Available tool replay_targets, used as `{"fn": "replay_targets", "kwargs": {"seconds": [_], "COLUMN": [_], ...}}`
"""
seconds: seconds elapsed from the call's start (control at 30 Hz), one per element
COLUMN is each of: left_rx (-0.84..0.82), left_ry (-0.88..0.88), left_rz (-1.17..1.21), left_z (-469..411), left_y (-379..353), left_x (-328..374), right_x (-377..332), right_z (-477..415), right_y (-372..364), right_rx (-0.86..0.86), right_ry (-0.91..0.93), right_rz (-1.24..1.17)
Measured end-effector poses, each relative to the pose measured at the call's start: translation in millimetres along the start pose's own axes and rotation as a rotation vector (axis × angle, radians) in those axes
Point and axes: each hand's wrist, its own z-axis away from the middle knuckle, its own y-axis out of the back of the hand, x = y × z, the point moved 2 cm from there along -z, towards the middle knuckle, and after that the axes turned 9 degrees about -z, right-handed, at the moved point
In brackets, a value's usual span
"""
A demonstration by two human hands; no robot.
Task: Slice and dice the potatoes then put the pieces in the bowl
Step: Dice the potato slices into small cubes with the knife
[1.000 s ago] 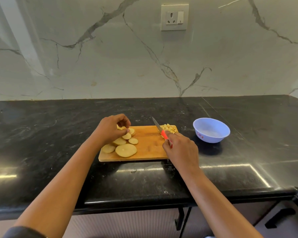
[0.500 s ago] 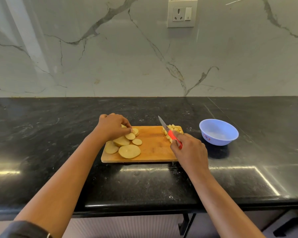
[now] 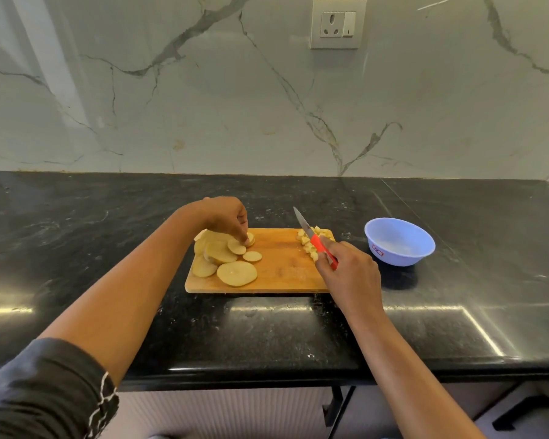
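Note:
A wooden cutting board [image 3: 279,274] lies on the black counter. Several round potato slices [image 3: 236,273] are spread over its left half. My left hand [image 3: 225,217] hovers over the far slices, its fingertips pinching a small slice [image 3: 236,246]. A pile of diced potato [image 3: 308,243] sits at the board's far right corner. My right hand [image 3: 349,274] grips a red-handled knife [image 3: 314,239], its blade pointing away and up over the dice. A light blue bowl [image 3: 399,241] stands on the counter right of the board.
The black stone counter [image 3: 108,248] runs wide to the left and right, with its front edge near me. A marble wall with a power socket [image 3: 337,23] rises behind. Cabinet handles [image 3: 520,411] show below the counter.
My left hand has shifted a little and now touches down on a small slice at the far side of the pile. The knife hand holds about the same place.

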Motion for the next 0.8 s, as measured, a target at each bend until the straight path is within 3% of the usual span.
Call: {"fn": "replay_targets", "kwargs": {"seconds": [0.17, 0.37, 0.6, 0.8], "left_rx": [0.064, 0.329, 0.398, 0.280], "left_ry": [-0.055, -0.214, -0.316, -0.327], "left_rz": [0.048, 0.276, -0.206, -0.261], "left_z": [9.0, 17.0, 22.6, 35.8], "left_y": [3.7, 7.6, -27.5, -45.4], "left_x": [8.2, 37.7, 59.0, 37.0], "right_x": [0.1, 9.4, 14.0, 4.8], "right_z": [2.6, 2.2, 4.9, 13.3], "right_y": [1.5, 4.2, 7.0, 3.1], "right_rx": [0.020, 0.088, 0.140, 0.094], "right_ry": [-0.017, -0.102, -0.098, 0.025], "right_rz": [-0.029, -0.056, -0.075, -0.043]}}
